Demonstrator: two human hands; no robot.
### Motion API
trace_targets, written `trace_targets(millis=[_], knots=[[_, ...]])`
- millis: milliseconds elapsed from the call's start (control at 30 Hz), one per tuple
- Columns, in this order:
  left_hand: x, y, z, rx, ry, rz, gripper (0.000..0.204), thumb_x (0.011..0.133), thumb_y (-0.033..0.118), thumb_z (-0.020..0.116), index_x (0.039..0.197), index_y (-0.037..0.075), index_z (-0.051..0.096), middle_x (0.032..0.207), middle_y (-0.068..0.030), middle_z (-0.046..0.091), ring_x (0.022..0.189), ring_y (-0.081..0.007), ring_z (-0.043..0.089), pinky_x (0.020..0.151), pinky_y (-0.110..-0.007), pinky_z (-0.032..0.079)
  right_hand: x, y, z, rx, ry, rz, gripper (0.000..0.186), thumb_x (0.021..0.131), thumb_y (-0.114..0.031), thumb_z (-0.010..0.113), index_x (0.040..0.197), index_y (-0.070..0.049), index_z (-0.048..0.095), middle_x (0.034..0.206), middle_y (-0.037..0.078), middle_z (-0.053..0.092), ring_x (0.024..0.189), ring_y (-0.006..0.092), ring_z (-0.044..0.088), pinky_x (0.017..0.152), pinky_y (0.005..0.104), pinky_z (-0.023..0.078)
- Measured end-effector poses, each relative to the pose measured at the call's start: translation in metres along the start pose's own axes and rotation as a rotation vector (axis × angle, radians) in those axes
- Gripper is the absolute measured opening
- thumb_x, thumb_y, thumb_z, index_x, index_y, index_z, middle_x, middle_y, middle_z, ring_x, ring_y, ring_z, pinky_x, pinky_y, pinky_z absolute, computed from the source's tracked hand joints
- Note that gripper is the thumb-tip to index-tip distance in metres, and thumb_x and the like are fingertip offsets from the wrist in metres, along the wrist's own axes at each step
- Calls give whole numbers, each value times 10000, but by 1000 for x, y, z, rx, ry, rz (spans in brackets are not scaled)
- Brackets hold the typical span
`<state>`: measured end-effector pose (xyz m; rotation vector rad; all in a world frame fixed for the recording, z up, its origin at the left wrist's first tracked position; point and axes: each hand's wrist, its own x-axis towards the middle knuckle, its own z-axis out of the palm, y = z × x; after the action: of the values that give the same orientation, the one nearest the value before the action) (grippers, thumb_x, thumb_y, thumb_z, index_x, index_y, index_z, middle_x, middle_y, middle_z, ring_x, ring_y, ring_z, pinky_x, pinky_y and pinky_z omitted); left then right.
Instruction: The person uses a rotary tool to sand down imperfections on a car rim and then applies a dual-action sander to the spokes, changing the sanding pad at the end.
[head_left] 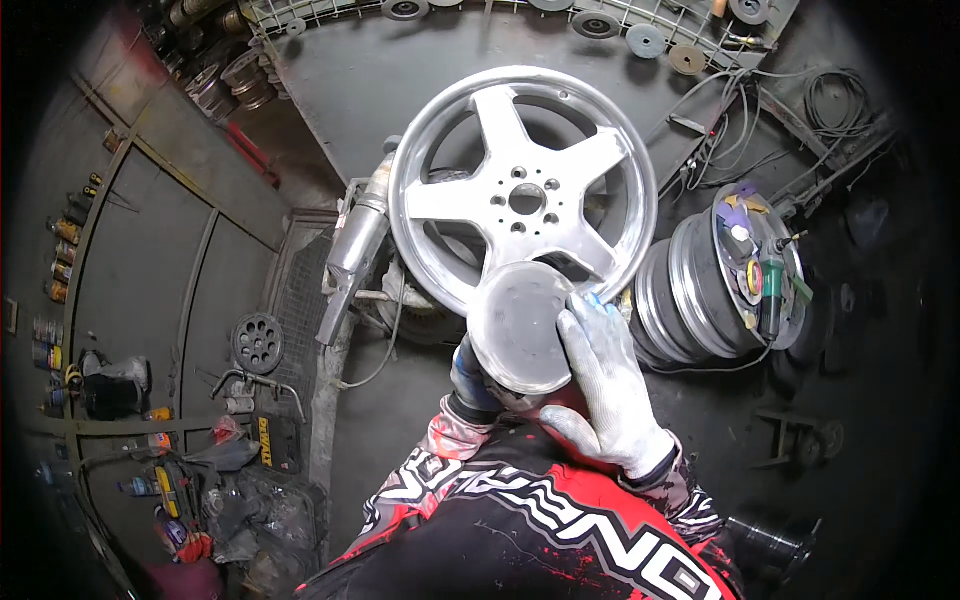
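A round grey sanding disc (520, 325) with a pale, worn rim is held up in front of my chest, its flat face toward me. My left hand (470, 378), in a white and blue work glove, grips it from behind on the left; most of its fingers are hidden. Gloved in white with bluish fingertips, my right hand (607, 385) rests along the disc's right edge, fingers stretched out and thumb apart. Whatever is behind the disc cannot be made out. Just beyond it stands a bare silver five-spoke wheel rim (527, 160), partly covered by the disc.
A metal cylinder (358, 235) on a stand flanks the wheel. To the right, a green power tool (771, 285) with a cord lies on stacked rims (690, 290). Abrasive discs (645, 41) hang on a far rack. Bottles and bags line the left wall.
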<state>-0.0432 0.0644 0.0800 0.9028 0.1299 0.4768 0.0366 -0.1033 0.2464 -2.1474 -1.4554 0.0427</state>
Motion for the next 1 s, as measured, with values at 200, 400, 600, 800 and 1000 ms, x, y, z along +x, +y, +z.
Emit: trace_targets(millis=[200, 400, 600, 800, 1000], knots=[[1, -29, -15, -691, -67, -256, 884, 965, 639, 558, 1598, 59, 346, 1569, -205, 456, 1402, -384, 497, 1177, -560, 406, -18, -2, 2, 13, 32, 12, 941, 835, -429, 792, 1554, 10, 374, 1574, 289, 391, 1475, 478, 355, 1215, 626, 197], [8, -15, -5, -627, -52, -246, 930, 912, 629, 652, 1590, 63, 363, 1549, -197, 482, 1380, -385, 516, 1170, -569, 413, -33, -8, -3, -12, 67, 17, 776, 825, -372, 795, 1451, 0, 527, 1512, 246, 494, 1423, 454, 429, 1177, 620, 265], [12, 4, 12, -453, -75, -229, 941, 897, 617, 682, 1589, 63, 366, 1541, -196, 491, 1372, -381, 525, 1165, -566, 420, -10, 12, -20, 132, 394, -129, 550, 826, -108, 744, 1347, 10, 613, 1324, 228, 639, 1205, 444, 612, 1047, 517, 463], [13, 25, 39, -296, -85, -182, 951, 884, 607, 707, 1587, 63, 369, 1533, -195, 498, 1365, -377, 533, 1161, -564, 427, 54, 32, -34, 192, 246, -96, 453, 921, -62, 643, 1370, -23, 605, 1373, 187, 604, 1324, 385, 532, 1141, 502, 390], [6, 3, 12, -640, -120, -290, 998, 846, 575, 764, 1578, 26, 366, 1508, -205, 517, 1343, -366, 557, 1145, -544, 454, 72, 28, -39, 202, 117, -250, 373, 918, -74, 653, 1291, -68, 670, 1236, 157, 684, 1193, 359, 625, 1067, 465, 442]])
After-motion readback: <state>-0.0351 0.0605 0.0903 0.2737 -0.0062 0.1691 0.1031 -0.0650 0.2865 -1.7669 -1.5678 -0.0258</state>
